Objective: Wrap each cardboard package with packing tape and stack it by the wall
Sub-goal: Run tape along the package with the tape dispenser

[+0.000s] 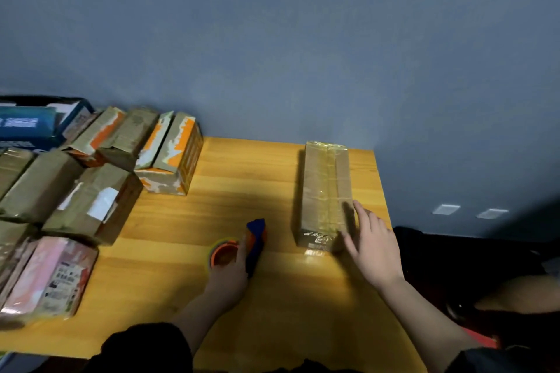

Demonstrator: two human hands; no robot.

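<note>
My right hand (371,241) lies flat with fingers spread against the near right corner of the taped box (325,194), which stands on the table (272,297) near the wall (272,39). My left hand (233,272), left of the box, curls round the tape dispenser (242,247). I judge this box wrapped and ready to be pushed back to the wall; motion blur hides my left fingers' exact hold, and the untaped boxes (91,179) farther left run out of view.

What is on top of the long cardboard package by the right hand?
Shiny clear tape strips run along and across the top of the long cardboard package. The right hand lies with straight fingers against its near right side. Its contents are hidden.
</note>
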